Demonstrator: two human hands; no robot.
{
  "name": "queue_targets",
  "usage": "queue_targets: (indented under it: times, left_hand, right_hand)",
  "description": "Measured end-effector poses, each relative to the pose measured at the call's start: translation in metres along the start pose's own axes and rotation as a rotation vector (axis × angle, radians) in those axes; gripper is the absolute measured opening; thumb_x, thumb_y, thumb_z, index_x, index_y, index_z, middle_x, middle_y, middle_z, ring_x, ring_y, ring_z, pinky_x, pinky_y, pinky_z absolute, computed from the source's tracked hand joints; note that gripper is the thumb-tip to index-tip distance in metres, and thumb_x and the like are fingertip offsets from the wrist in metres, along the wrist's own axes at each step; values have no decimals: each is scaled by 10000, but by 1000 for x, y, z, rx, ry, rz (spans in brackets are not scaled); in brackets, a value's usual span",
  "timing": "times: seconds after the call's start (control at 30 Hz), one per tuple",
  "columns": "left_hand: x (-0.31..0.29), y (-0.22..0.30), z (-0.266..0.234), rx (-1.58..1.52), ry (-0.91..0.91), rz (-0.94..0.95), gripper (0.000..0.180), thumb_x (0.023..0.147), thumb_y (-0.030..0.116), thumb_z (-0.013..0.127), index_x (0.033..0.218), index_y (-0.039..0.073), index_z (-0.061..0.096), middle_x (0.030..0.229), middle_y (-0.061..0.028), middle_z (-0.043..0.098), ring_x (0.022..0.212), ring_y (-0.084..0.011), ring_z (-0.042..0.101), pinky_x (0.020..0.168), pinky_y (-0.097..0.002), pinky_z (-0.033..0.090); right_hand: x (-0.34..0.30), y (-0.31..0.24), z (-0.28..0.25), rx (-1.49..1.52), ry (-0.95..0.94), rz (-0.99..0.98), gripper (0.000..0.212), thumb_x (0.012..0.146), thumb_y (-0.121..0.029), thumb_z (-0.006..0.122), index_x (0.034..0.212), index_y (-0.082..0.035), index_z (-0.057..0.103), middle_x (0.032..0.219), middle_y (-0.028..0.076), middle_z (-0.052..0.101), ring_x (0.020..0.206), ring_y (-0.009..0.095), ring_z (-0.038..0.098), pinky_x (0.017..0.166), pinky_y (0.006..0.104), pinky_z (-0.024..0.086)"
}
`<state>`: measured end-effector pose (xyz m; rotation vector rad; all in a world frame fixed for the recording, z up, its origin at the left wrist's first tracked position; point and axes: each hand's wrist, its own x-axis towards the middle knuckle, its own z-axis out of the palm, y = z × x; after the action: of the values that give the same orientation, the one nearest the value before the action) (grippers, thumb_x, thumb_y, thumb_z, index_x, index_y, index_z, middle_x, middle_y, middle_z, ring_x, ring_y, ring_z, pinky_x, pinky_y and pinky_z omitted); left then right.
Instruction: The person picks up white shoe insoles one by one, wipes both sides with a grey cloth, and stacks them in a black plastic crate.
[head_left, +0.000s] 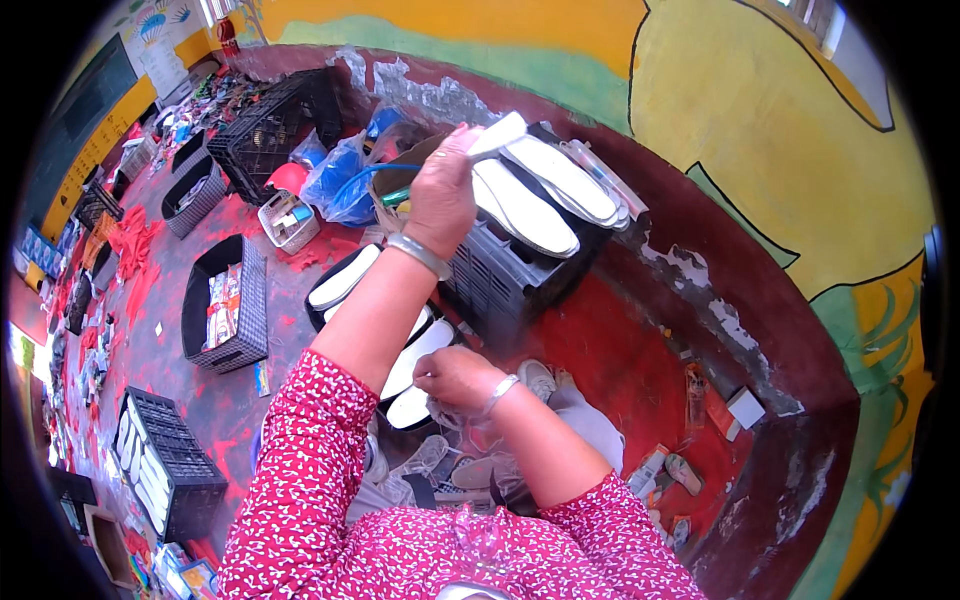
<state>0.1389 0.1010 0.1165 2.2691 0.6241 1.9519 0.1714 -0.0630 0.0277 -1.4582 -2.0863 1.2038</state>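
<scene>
My left hand (445,190), a bangle at its wrist, is raised and pinches a white insole (499,136) by one end. Just under it, pairs of white insoles (525,207) lie on top of a black plastic crate (490,275). Lower down, my right hand (460,378) has its fingers curled together; what they hold, if anything, is hidden. It is beside a black tray (313,312) in which more white insoles (405,365) lie, partly covered by my left forearm. Several worn shoes (430,455) are below my right hand, near my lap.
A painted wall (740,180) with peeling plaster curves along the right. Grey woven baskets (245,350) and a black crate of white items (185,475) stand on the red-stained floor to the left. Blue plastic bags (340,180) are piled beyond the tray. Small boxes (745,407) lie by the wall.
</scene>
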Motion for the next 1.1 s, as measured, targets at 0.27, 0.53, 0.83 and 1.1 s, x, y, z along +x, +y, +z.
queue_targets:
  times: [0.27, 0.53, 0.83, 1.1]
  left_hand:
    - [-31, -4, -142, -957, 144, -926, 210, 928, 76, 482, 1106, -3, 560, 1004, -83, 642, 889, -159, 631, 802, -290, 509]
    - [-131, -7, -166, -1235, 319, -1357, 255, 922, 104, 496, 1135, -33, 525, 1023, -149, 637, 909, -247, 648, 813, -378, 536]
    - [-135, 8, -138, -1266, 222, -1488, 275, 961, 173, 472, 1155, -17, 515, 1057, -126, 617, 939, -224, 624, 846, -363, 513]
    - [-135, 2, -148, -1446, 21, -1476, 349, 981, 222, 411, 1249, 5, 460, 1108, -150, 602, 978, -249, 616, 860, -402, 506]
  right_hand:
    - [-15, 12, -37, 514, 212, 38, 225, 859, -155, 596, 935, 47, 659, 839, 79, 663, 793, 156, 607, 736, 273, 476]
    - [0, 11, -22, 898, 198, 171, 313, 920, -184, 565, 1134, 45, 580, 846, 65, 664, 702, 77, 572, 635, 208, 466]
    - [30, 9, 2, 982, 131, 155, 216, 897, -157, 592, 996, 32, 626, 838, 34, 644, 720, 94, 589, 673, 228, 480]
    - [30, -10, 3, 1207, 109, 209, 181, 882, -152, 607, 956, 9, 644, 804, 31, 649, 681, 92, 601, 625, 235, 487]
